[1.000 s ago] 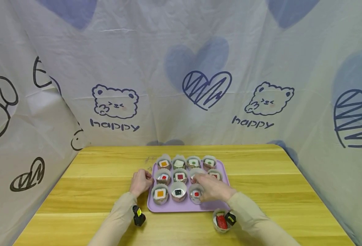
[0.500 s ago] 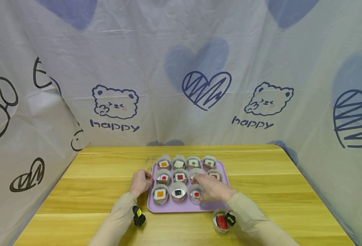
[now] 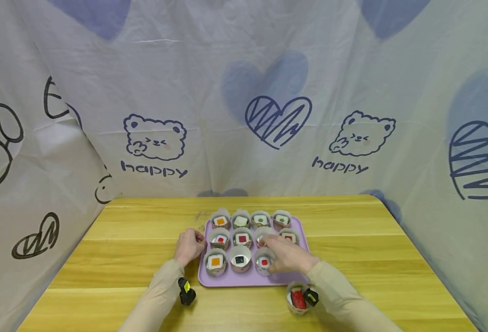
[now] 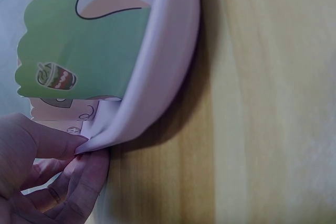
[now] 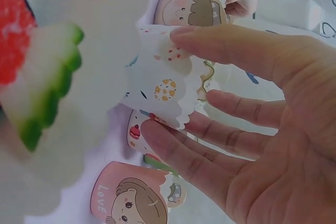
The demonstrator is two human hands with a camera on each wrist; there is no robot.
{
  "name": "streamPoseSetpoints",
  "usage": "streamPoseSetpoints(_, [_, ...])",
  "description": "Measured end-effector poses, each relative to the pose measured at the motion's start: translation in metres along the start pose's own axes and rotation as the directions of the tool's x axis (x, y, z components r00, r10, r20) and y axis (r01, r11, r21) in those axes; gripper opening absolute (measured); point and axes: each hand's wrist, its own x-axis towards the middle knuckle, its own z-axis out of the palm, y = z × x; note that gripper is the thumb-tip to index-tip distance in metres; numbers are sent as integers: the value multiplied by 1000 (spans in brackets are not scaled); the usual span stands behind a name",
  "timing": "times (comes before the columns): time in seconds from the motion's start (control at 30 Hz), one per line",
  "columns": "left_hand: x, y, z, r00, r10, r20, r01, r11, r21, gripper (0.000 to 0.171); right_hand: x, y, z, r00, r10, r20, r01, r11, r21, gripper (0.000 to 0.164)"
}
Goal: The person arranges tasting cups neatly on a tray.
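Observation:
My left hand (image 3: pixel 190 245) pinches the left rim of a lilac tray (image 3: pixel 279 279); in the left wrist view the thumb lies above the rim (image 4: pixel 118 129) and the fingers lie below. On the tray stand several paper baking cups with small square sushi-like pieces inside. My right hand (image 3: pixel 287 253) holds a white printed paper cup (image 5: pixel 160 85) in the front row, thumb on one side and fingers on the other. Inside that cup shows a white piece with a red top (image 3: pixel 264 262). Part of the middle row is hidden behind the right hand.
Another paper cup (image 3: pixel 293 311) with a red piece and a green-rimmed slice stands on the wooden table (image 3: pixel 136 230), in front of the tray near the right wrist. A printed cloth (image 3: pixel 219 152) hangs behind and at both sides of the table.

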Motion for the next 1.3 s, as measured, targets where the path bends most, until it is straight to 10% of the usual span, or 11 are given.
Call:
streamPoseSetpoints(0.5, [-2, 2, -3, 1000, 4, -1, -4, 1000, 1, 15, -30, 23, -17, 988, -145, -50, 152, 971, 186, 57])
streamPoseSetpoints(0.8, [-1, 0, -1, 1000, -2, 3, 2, 1000, -9, 15, -58, 39, -19, 992, -104, -78, 128, 885, 448, 49])
streamPoseSetpoints(1.3, [0, -1, -1, 1000, 6, -4, -6, 1000, -8, 16, -95, 59, -3, 977, -30, -213, 137, 850, 509, 35])
